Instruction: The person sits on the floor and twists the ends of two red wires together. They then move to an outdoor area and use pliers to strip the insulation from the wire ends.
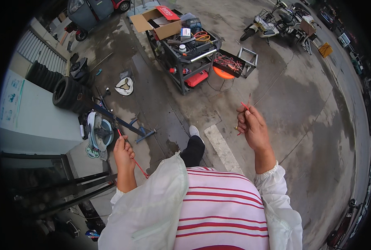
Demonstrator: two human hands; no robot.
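Observation:
My left hand (125,155), low at the left, is closed round a red wire (140,166); a dark, slim piece shows above its fingers, too small to make out, and the wire hangs below. My right hand (252,127), raised at the right, pinches another red wire piece (244,105) between thumb and fingers, with a thin tip sticking up. A small brass-coloured bit shows at its lower fingers. I cannot tell whether the two pieces are one wire. Beyond my left hand is a blue metal stand (146,134). My foot (195,131) shows between my hands.
A cluttered black tool cart (184,85) stands ahead, beside an orange stool (223,73) and a tray of wires (229,62). Stacked tyres (66,93) and a bucket (106,129) are at the left. Scooters (273,27) stand at the back right.

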